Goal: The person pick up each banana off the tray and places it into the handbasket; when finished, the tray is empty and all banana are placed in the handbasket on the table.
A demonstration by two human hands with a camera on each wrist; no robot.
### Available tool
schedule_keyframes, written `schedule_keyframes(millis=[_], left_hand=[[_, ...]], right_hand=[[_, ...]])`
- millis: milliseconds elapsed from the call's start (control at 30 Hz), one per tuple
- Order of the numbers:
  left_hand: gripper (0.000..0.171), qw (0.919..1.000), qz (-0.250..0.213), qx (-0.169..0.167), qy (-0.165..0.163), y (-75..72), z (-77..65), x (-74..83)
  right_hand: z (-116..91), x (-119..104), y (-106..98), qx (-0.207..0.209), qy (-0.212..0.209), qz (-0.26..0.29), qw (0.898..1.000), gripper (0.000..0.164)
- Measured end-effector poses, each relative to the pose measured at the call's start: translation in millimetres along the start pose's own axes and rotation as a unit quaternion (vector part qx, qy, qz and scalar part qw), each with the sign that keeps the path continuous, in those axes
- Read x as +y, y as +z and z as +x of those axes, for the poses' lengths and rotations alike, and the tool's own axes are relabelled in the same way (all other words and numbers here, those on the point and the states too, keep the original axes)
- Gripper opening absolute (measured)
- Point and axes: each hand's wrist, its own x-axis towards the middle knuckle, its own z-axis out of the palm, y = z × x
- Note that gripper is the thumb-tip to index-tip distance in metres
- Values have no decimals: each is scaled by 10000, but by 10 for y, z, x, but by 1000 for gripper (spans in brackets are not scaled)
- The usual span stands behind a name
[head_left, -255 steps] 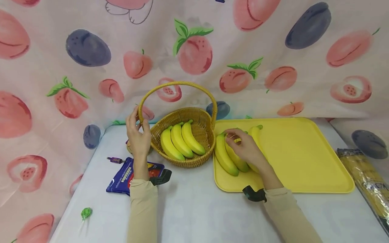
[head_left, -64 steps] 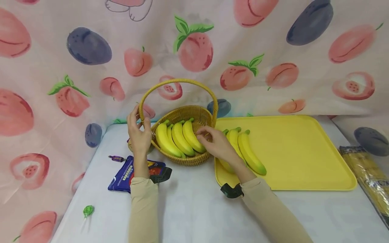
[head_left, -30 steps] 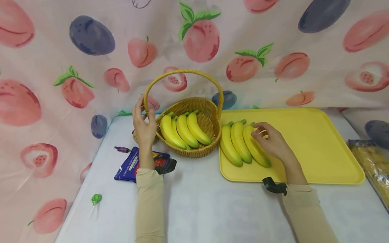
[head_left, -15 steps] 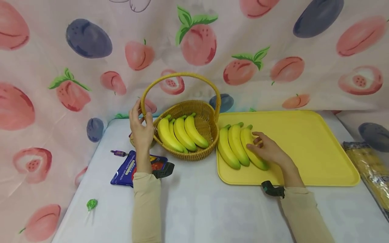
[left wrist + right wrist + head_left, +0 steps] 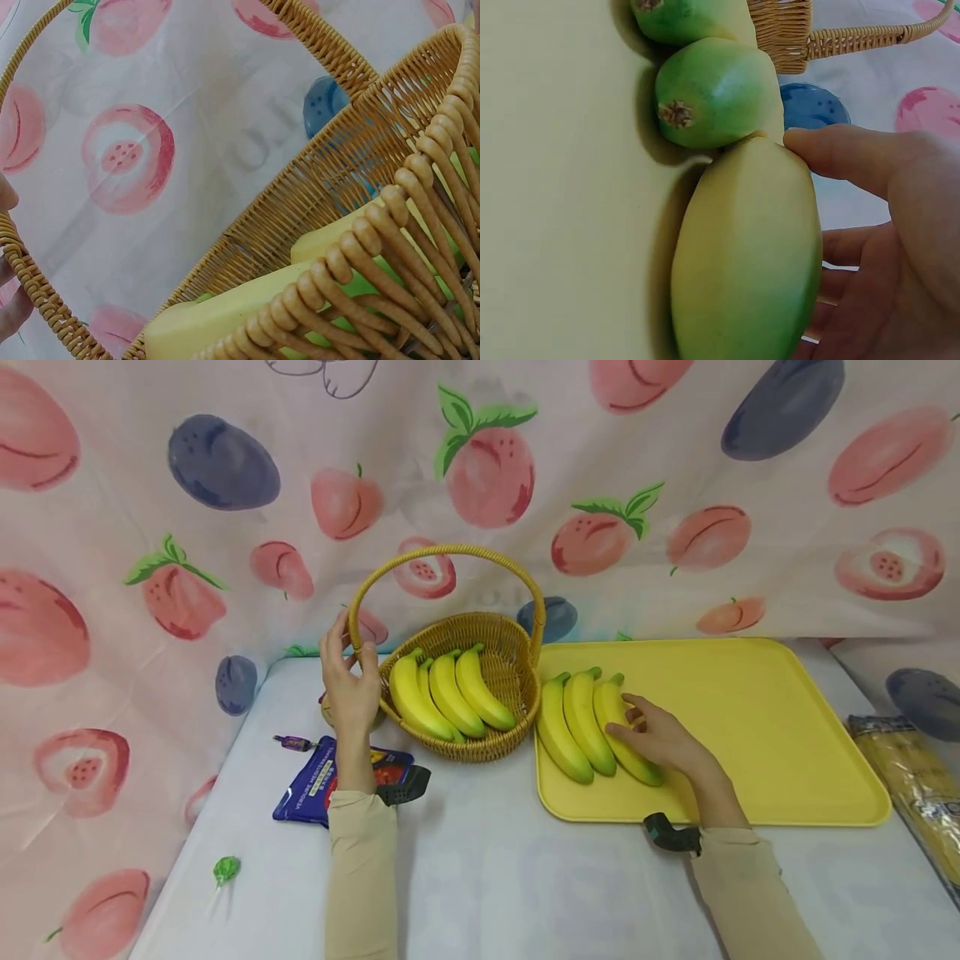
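My left hand [image 5: 350, 689] holds the left side of the wicker basket's handle [image 5: 450, 550]; thumb and fingertips stand on either side of that handle in the left wrist view. Several yellow bananas [image 5: 453, 697] with green ends lie side by side in the basket [image 5: 480, 747]. Three more bananas lie in a row at the left end of the yellow tray [image 5: 750, 735]. My right hand [image 5: 663, 735] pinches the rightmost banana [image 5: 617, 727], thumb on one side and fingers on the other. In the right wrist view, the thumb meets this banana [image 5: 742, 255] and the fingers are partly hidden behind it.
A blue food pouch [image 5: 311, 781] lies under my left forearm, with a purple-wrapped candy [image 5: 295, 742] beside it. A green lollipop [image 5: 226, 869] is at the front left. A clear packet of yellow food [image 5: 907, 785] lies right of the tray.
A further banana has joined those in the basket. My right hand has left the basket, gone back right to the tray and lowered onto the rightmost banana. My left hand keeps its hold.
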Motion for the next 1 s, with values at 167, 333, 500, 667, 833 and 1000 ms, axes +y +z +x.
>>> schedule_keyframes(millis=[167,333,500,667,833,1000], left_hand=[[50,10000,3,27,0,-3,-10,-9],[50,10000,-52,6,-54,-1,-15,1],[50,10000,-41,-13,-90,-5,-15,10],[50,10000,-31,-8,-78,-14,-7,19],[50,10000,-19,-32,-87,-16,-10,20],[50,9999,-42,-48,-107,-12,-10,24]], right_hand=[[-5,-18,-7,36,-14,-7,10000,80],[-32,-43,-27,84,-11,44,10000,79],[-72,-123,-55,182,-168,197,9995,78],[-107,-266,-49,210,-438,357,9982,76],[-127,-389,-1,218,-694,350,9967,74],[-146,-483,50,189,-924,339,9950,74]])
